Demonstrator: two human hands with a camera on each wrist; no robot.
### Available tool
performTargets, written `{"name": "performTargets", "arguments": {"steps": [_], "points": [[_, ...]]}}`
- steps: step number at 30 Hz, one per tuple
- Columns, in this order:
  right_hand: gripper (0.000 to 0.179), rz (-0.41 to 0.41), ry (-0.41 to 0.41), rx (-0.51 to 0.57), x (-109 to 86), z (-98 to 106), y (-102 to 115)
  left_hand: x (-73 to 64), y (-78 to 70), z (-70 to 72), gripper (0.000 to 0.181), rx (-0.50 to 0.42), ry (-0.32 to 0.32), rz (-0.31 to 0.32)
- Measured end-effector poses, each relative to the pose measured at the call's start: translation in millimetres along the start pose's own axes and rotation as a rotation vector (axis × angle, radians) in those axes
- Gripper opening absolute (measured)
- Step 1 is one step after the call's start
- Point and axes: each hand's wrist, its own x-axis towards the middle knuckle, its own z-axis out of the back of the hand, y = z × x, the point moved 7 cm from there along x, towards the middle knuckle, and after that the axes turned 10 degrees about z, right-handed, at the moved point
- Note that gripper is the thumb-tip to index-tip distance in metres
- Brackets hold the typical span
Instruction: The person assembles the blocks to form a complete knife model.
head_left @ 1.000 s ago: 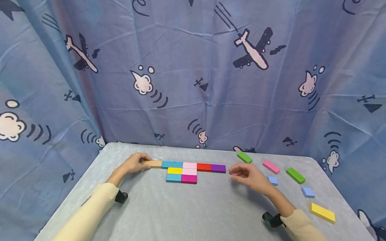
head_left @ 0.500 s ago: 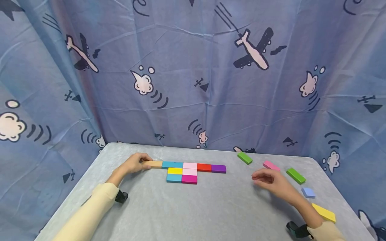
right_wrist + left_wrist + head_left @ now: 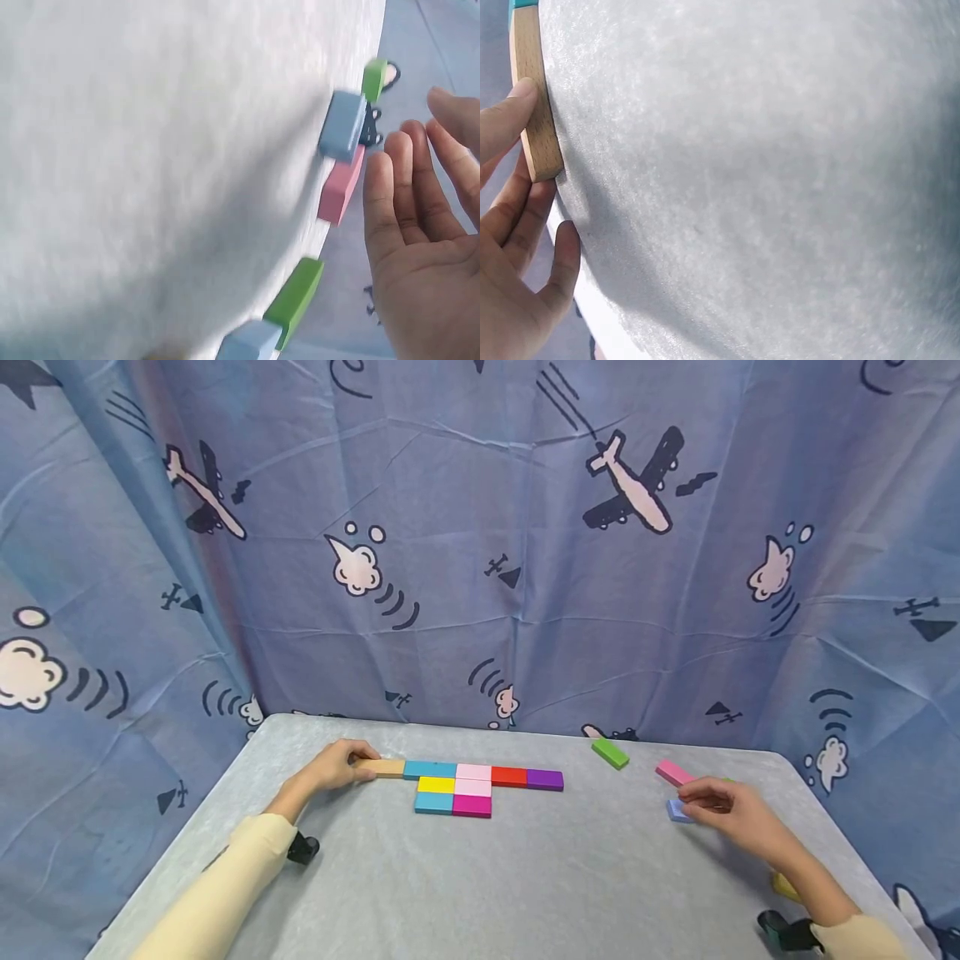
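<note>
My left hand [image 3: 330, 767] pinches the free end of a plain wooden block [image 3: 388, 768], thumb on its near side in the left wrist view. That block lies at the left end of a row with a blue block [image 3: 429, 769], a pale pink one [image 3: 473, 772], a red one [image 3: 509, 776] and a purple one [image 3: 545, 780]. Below the row sit yellow, pink, blue and magenta [image 3: 472, 807] blocks, packed together. My right hand [image 3: 738, 814], fingers relaxed and holding nothing, hovers beside a small light blue block [image 3: 678, 811], partly covering it in the head view.
Loose around the right side lie a green block [image 3: 611, 753], a pink block [image 3: 673, 772], another green block [image 3: 294, 300], a second light blue block [image 3: 251, 341] and a yellow block [image 3: 784, 886] partly behind the right forearm. A patterned curtain [image 3: 450, 568] hangs behind the table.
My right hand has moved right, from near the purple block to the small light blue block among the loose ones. My left hand stays on the wooden block.
</note>
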Motion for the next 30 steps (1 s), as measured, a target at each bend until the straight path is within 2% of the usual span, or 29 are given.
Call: {"name": "performTargets", "arguments": {"steps": [3,11,18,23,30], "points": [[0.024,-0.006,-0.003,-0.045,-2.1,7.9,-4.1,0.4,-0.2,-0.4,0.019,0.0,-0.001,-0.004],[0.029,-0.039,-0.005,-0.05,-13.1,22.2,-18.3,1.8,0.4,-0.8,0.019,-0.002,0.003,-0.007],[0.037,-0.077,-0.052,-0.104,-19.3,31.7,-34.5,0.9,-2.0,0.5,0.019,-0.003,-0.005,-0.019],[0.049,-0.102,-0.061,-0.124,-14.2,31.7,-40.7,0.8,-1.6,0.7,0.019,0.006,-0.013,-0.023],[0.06,-0.096,-0.048,-0.146,3.1,23.1,-44.0,1.0,2.2,-0.6,0.019,0.006,-0.005,-0.009]]}}
